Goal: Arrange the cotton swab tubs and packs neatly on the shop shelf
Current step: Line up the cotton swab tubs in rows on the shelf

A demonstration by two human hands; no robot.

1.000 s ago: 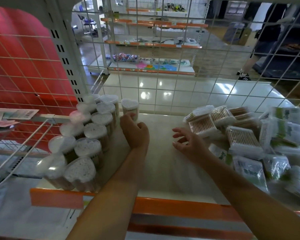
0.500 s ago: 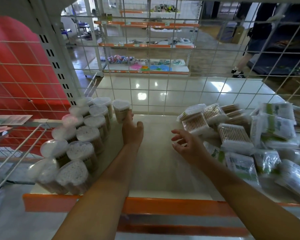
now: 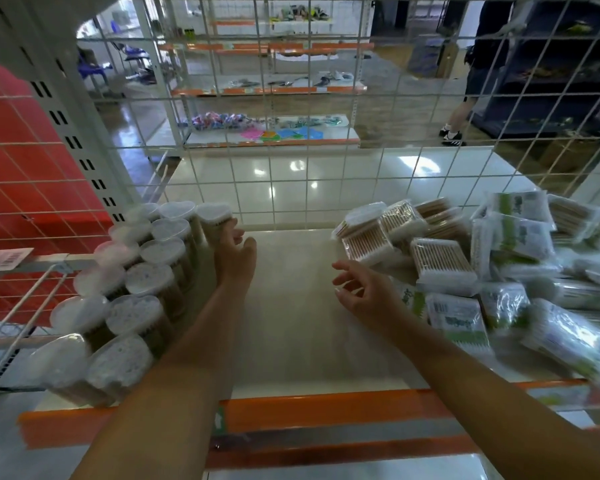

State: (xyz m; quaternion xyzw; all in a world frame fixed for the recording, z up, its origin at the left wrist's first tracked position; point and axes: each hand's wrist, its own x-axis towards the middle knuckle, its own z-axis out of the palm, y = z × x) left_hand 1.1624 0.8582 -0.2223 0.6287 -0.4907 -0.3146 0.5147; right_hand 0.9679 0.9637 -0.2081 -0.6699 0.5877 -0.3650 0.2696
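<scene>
My left hand (image 3: 234, 252) presses its fingers against the rear tub (image 3: 214, 220), third beside two rows of tubs (image 3: 132, 292); push too hard and it could tip into the wire grid (image 3: 291, 188). My right hand (image 3: 364, 292) hovers loosely curled, holding nothing, near the jumbled packs (image 3: 465, 271), which crowd the shelf (image 3: 291, 323) on the right.

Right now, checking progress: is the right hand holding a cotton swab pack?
No, the right hand hovers empty with loosely curled fingers beside the packs.
</scene>
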